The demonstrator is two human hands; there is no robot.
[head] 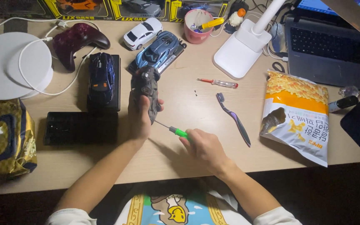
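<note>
At frame centre, my left hand [140,118] is gripping a dark grey toy car [146,87] while my right hand [203,146] is pinching a green-handled screwdriver [172,130] against it.

Gloss, plastic and pale wood grain

The dark model car [146,89] looks like painted metal or plastic with a dull sheen, though dim light makes it hard to tell; the screwdriver [172,130] has a thin bright metal shaft and a glossy green plastic handle. The desk [188,104] is smooth, matt, light wood. The snack bag [298,114] is shiny crinkled foil, the toothbrush [234,118] smooth purple plastic, and the lamp base [240,52] matt white plastic.
</note>
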